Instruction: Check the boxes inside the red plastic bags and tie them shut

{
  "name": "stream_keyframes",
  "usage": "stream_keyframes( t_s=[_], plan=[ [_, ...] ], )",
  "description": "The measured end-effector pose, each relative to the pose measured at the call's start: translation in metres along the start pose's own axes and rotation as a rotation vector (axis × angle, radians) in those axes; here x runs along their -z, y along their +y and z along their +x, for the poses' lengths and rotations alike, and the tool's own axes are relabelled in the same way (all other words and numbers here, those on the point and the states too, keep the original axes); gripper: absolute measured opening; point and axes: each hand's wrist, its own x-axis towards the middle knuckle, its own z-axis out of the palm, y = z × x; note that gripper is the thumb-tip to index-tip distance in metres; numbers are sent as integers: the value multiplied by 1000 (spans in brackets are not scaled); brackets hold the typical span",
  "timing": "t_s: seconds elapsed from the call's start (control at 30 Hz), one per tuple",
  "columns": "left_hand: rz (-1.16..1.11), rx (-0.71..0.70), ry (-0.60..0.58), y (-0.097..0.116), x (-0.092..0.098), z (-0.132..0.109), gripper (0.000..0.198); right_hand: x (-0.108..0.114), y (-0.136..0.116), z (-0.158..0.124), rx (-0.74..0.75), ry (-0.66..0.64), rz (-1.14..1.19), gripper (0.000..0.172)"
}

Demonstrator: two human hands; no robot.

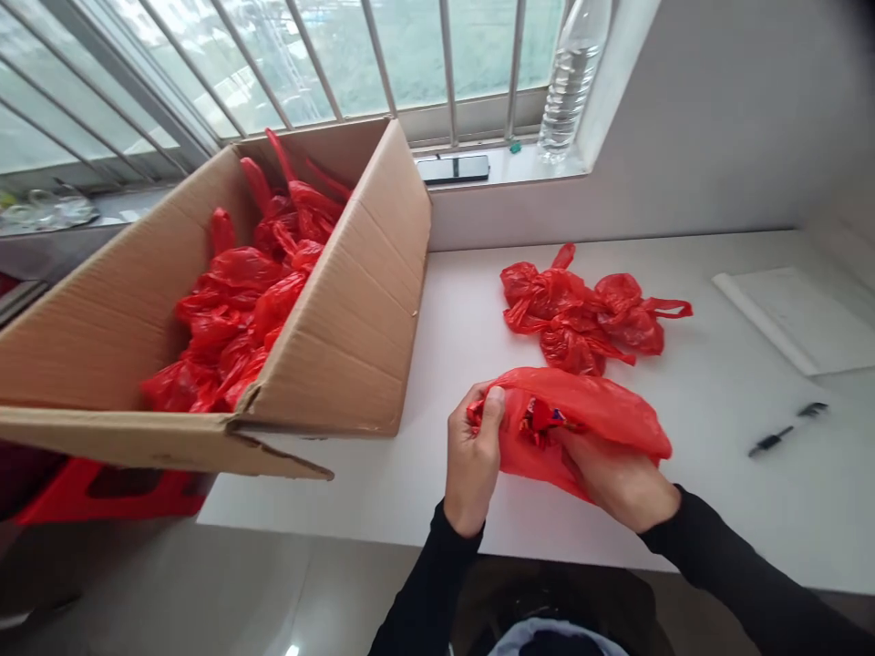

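Note:
An open red plastic bag point(594, 401) is held just above the white table's front part. My left hand point(475, 456) grips the bag's left rim, its thumb on top and the fingers curled around the plastic. My right hand point(619, 474) reaches inside the bag; its fingers are hidden there. Small wrapped items point(540, 419), red with dark and blue print, show in the bag's mouth beside the right hand's hidden fingers. Behind the bag lies a cluster of knotted red bags point(574, 305) on the table.
A cardboard box point(362, 319) with several red bags point(239, 301) stands at the left, its flap jutting forward. On the windowsill are a phone point(453, 169) and a water bottle point(571, 91). A pen point(770, 442) and papers point(807, 314) lie at the right.

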Motion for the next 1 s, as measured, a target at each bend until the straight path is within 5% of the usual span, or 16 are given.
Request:
stream_keyframes(
  t_s=[0.37,0.5,0.6,0.7,1.0],
  plan=[
    [76,28,-28,11,1,-4,44,29,-13,13,6,-107,-176,37],
    [219,8,-63,22,7,-13,61,48,-16,-3,-43,66,-152,36],
    [302,-44,-97,26,14,-17,52,55,-9,-10,-57,125,-239,31],
    [381,-78,-113,25,17,-18,38,48,3,-8,-191,-10,-380,29],
    [409,-21,123,35,6,-25,56,38,7,4,-215,-110,-360,23]
  ],
)
